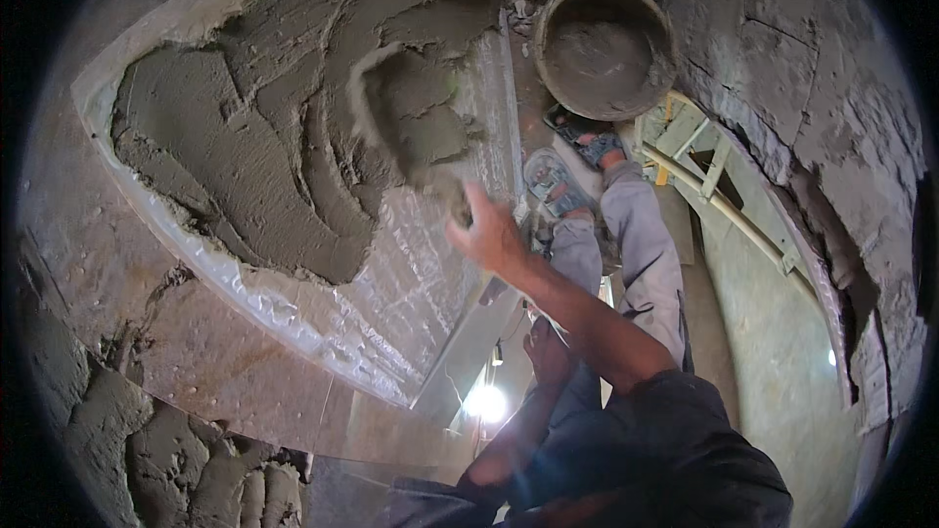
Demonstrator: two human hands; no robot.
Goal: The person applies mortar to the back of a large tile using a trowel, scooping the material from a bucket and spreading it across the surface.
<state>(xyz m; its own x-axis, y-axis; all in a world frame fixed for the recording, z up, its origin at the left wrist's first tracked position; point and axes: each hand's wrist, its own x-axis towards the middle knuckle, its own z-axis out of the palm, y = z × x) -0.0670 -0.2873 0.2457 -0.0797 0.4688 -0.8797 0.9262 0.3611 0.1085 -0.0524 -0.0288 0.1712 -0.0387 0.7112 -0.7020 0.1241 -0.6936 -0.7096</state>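
Note:
My right hand (487, 235) reaches across from the right, fingers wrapped round the handle of a plastering trowel (381, 127). The trowel's blade is smeared by motion and lies against wet grey mortar (264, 127). This thick, ridged mortar covers much of a curved, pale panel (406, 274), whose lower right part shows scraped and streaked. Lower down, my left hand (550, 350) is in shadow close to my leg, away from the mortar. Its fingers are too dark to make out.
A round bucket (606, 49) with grey mix inside stands beyond my sandalled feet (562, 181). On the right are a yellow metal frame (729, 200) and a rough plastered wall (812, 49). A bright lamp (486, 403) shines below, and more rough mortar (171, 464) shows at lower left.

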